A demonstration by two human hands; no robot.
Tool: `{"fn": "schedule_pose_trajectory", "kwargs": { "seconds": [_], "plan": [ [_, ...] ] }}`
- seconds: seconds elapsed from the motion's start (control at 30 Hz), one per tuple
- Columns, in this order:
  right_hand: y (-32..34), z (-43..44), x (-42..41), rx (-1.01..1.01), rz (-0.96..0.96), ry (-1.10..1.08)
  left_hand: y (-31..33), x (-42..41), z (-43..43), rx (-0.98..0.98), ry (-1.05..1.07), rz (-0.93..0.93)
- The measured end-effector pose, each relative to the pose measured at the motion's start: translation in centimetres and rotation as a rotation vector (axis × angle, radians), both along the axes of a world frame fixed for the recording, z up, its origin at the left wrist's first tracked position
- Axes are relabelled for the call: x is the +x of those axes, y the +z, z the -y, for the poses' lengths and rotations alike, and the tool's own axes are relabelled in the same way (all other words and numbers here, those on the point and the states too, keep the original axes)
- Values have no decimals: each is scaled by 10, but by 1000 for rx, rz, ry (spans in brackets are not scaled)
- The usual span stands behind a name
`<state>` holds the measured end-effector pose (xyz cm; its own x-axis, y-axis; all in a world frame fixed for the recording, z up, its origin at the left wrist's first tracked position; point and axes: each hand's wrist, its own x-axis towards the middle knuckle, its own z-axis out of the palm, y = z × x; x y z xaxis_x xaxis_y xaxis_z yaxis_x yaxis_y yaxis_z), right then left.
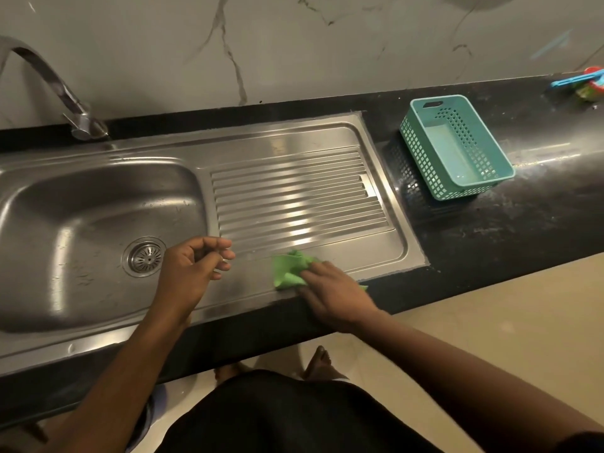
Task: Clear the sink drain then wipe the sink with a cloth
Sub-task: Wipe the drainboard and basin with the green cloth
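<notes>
Black polished stone forms the table (510,243), which runs from left to right below a pale marble-patterned wall (294,44). Set into it is a long stainless steel sink (228,148), with a deep basin on the left and a ribbed draining board (294,197) on the right. The basin holds no dishes; at its bottom sits the round metal drain (143,256), its slotted strainer in view and nothing visibly lying on it. A curved metal tap (55,89) rises behind the basin at the back left.

On the table just right of the sink stands a teal plastic basket (457,188) with perforated walls, and nothing lies inside it. Far right, at the back edge, are some small red, blue and green items (585,85), too blurred to identify.

Over the sink's front rim, the right hand (333,295) lies palm down, fingers spread flat, pressing a crumpled green cloth (291,269) against the smooth steel strip at the front of the draining board. The left hand (192,269) hovers between the drain and the cloth, fingers loosely curled with thumb and fingertips close together; whether it pinches anything small I cannot tell. Bare feet show on the beige floor (490,322) below.
</notes>
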<state>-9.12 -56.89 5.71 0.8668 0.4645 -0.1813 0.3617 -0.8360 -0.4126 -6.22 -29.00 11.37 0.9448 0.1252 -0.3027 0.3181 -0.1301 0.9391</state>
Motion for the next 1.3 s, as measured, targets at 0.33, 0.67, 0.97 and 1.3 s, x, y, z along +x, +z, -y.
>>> {"fn": "schedule_pose_trajectory", "kwargs": {
  "seconds": [0.33, 0.67, 0.97, 1.3],
  "plan": [
    [39, 151, 46, -344, -56, -113, -7, 2, 17, 7, 39, 10],
    [46, 143, 153, -174, 291, -238, -9, -27, 18, 32, 147, 9],
    [-4, 146, 125, -388, 31, -229, -11, -75, 19, 76, 271, -23],
    [-5, 96, 17, -276, 3, -490, -10, -97, -15, 24, 283, 10]
  ]
}}
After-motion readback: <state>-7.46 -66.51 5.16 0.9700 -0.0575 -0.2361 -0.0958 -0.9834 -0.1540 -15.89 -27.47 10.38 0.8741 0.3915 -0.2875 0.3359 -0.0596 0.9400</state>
